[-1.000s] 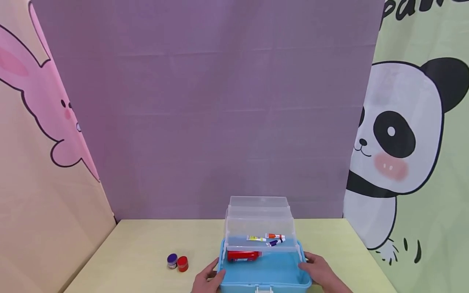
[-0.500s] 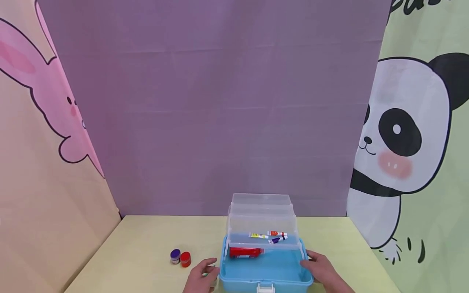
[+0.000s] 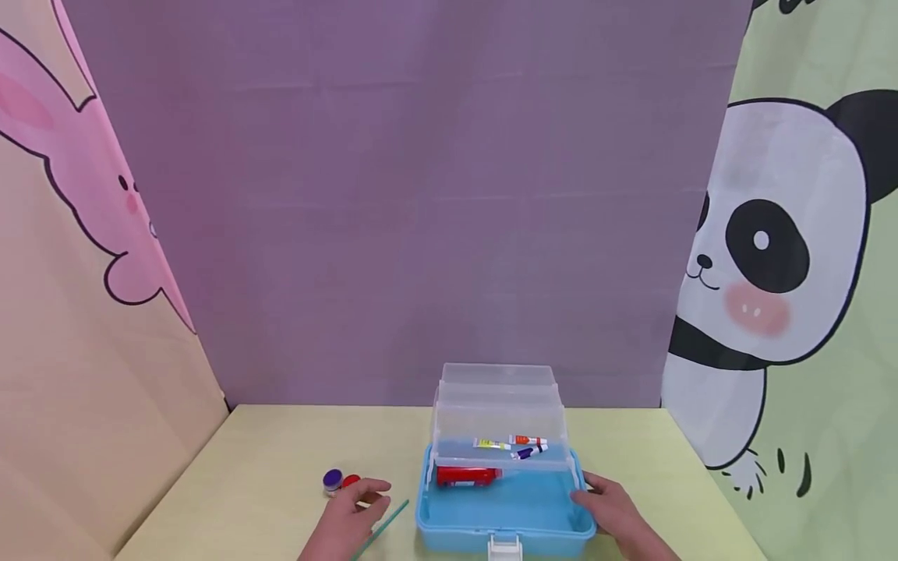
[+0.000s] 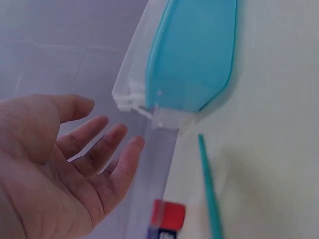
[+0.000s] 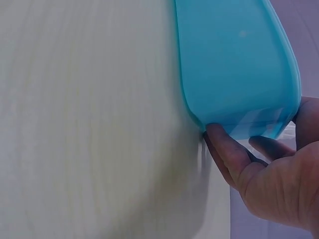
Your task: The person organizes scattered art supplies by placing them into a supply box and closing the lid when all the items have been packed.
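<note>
A blue storage box (image 3: 505, 538) stands on the table with its clear lid (image 3: 500, 375) raised and clear tray tilted back. My right hand (image 3: 612, 510) grips its right side, thumb over the rim and fingers outside; the right wrist view shows the fingertips against the lower wall. My left hand (image 3: 351, 514) is left of the box, its fingers loosely bent and holding nothing. Beside it lies a thin green stick (image 3: 382, 530). Just beyond the left hand is a red-lidded jar (image 3: 351, 480), partly hidden, next to a purple-lidded jar (image 3: 333, 481).
Inside the box lies a red cylindrical item (image 3: 466, 476). A yellow tube (image 3: 491, 444), an orange-red tube (image 3: 528, 440) and a purple tube (image 3: 529, 451) show behind the clear tray. A purple cloth (image 3: 449, 234) hangs behind the table (image 3: 281, 444).
My left hand has let go of the box's left side and moved left to the jars, uncovering the green stick. The right hand keeps its grip on the box.
</note>
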